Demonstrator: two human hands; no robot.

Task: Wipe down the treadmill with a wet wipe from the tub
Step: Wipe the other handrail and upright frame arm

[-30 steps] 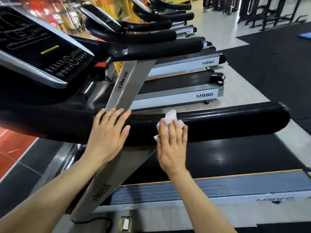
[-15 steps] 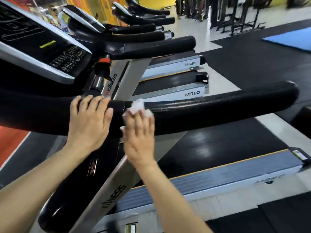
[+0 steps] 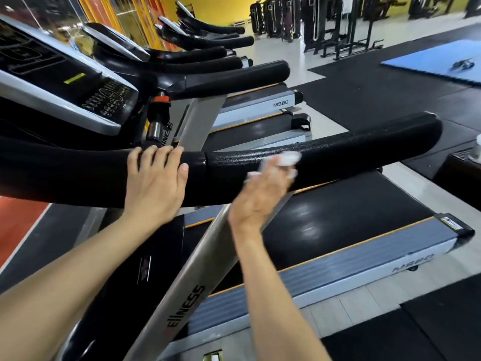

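The treadmill's thick black handrail [image 3: 364, 149] runs across the middle of the view, above its black belt [image 3: 338, 204] and silver upright [image 3: 187, 290]. My right hand [image 3: 263, 194] presses a crumpled white wet wipe [image 3: 289, 158] flat against the rail's front face; the hand is motion-blurred. My left hand [image 3: 156, 183] rests on the rail to the left, fingers draped over its top near the seam. The console [image 3: 65, 82] sits at upper left. At the right edge a white object [image 3: 477, 148] may be the tub; too little shows to tell.
More treadmills [image 3: 260, 105] stand in a row behind this one. Black rubber flooring, a blue mat [image 3: 437, 61] and weight racks [image 3: 338, 27] lie at the back right. A dark box [image 3: 460, 173] stands by the rail's free end.
My right hand has slid the wipe to the right along the handrail, away from my left hand. The left hand stays on the rail. The view has shifted.
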